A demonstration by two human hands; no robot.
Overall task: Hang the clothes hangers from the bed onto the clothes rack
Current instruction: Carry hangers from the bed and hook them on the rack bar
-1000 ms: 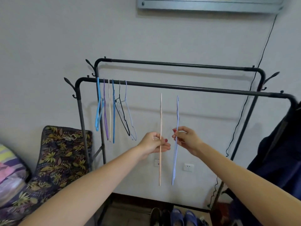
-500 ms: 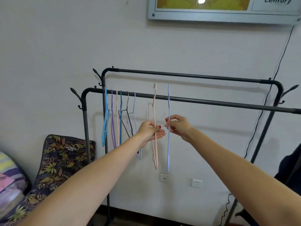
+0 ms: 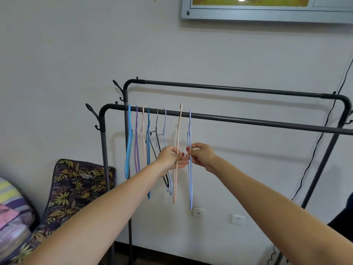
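Observation:
A dark metal clothes rack [image 3: 248,120] with two rails stands against the wall. Several hangers [image 3: 145,142] in blue, purple, peach and black hang at the left end of its front rail. My left hand [image 3: 171,156] grips a peach hanger [image 3: 176,180], whose hook rises just above the front rail. My right hand [image 3: 200,153] pinches a light blue hanger [image 3: 190,184], whose hook is at the rail; I cannot tell whether it rests on it. Both held hangers are seen edge-on, side by side, right of the hung ones.
A floral cushion [image 3: 76,184] leans at the rack's left post, with striped bedding [image 3: 11,211] at the far left. Two wall sockets [image 3: 236,219] sit low behind the rack. A cable [image 3: 321,134] runs down the wall at right. A framed board [image 3: 267,10] hangs above.
Both hands have raised the peach and light blue hangers from below the front rail up to it. The view has tilted upward.

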